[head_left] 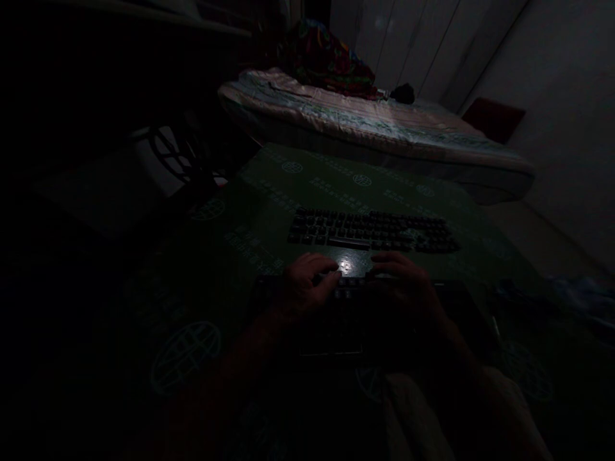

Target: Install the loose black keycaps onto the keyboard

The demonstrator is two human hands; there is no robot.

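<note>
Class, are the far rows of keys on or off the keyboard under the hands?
Off. The keys lie on the green surface beyond the keyboard, with green showing between them.

Counter (pixel 250 214): keyboard (pixel 350 323) at near side, lengthwise across. Rows of keycaps (pixel 346 225) just beyond it, roughly parallel, a strip of bare counter between. Left hand (pixel 310 282) over keyboard's far edge, left of its middle; right hand (pixel 403 282) over same edge, to the right; gap between the two. Bed (pixel 360 115) behind counter, running crosswise. On bed: cloth bundle (pixel 327 61) left of middle, small item (pixel 402 94) to its right. Spoked wheel (pixel 173 153) left of counter's far end. Wall (pixel 567 96) far right, beyond bed.
</note>
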